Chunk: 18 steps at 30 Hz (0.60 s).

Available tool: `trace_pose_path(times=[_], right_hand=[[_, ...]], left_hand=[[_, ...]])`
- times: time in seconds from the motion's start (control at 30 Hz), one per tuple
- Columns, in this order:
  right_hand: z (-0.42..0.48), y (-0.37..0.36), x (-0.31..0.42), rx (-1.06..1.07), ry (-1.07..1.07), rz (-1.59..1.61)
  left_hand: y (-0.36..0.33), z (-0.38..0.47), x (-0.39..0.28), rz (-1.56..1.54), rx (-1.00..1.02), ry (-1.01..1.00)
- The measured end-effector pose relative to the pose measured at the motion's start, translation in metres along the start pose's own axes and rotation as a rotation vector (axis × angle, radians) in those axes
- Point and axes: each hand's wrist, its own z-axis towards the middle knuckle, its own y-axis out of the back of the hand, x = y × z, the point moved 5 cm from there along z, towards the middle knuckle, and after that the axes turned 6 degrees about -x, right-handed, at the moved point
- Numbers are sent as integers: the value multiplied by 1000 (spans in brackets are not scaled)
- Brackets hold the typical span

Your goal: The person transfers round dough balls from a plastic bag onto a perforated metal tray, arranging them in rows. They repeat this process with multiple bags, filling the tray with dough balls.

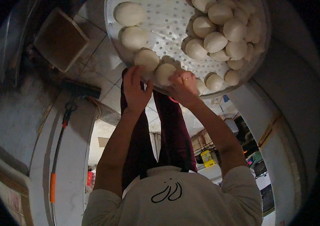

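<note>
A round perforated metal tray point(168, 25) holds many round white buns or dough balls. Several lie along its left and near edge, and a heap of them point(215, 42) fills the right side. My left hand point(136, 87), fingers spread, is at the near rim, its fingertips at a white ball point(146, 60). Beside it, my right hand point(184, 84), with a ring on one finger, has its fingertips against another ball point(165, 74). Whether those fingers grip the ball cannot be made out. Smaller balls point(214, 82) lie right of my right hand.
On the tiled floor at the upper left is a square container point(61, 39). A long-handled floor tool with an orange grip point(52, 188) leans at the left by the wall. A pale panel or wall point(261, 113) stands at the right. A yellow object point(207, 158) is behind my legs.
</note>
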Motion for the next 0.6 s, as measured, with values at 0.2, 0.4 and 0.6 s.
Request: trace_pose_path(times=[0.2,0.4,0.6], right_hand=[[-31,8,-17,-13,-160,-6],[-27,8,-28,-21,-234,3],[12,46,-11,-96,-234,94]], left_hand=[[-8,-12,-9,-4,12,-24],[-17,-3,-10,13,-5,-41],[-4,6,-4,-2,-25,-37]])
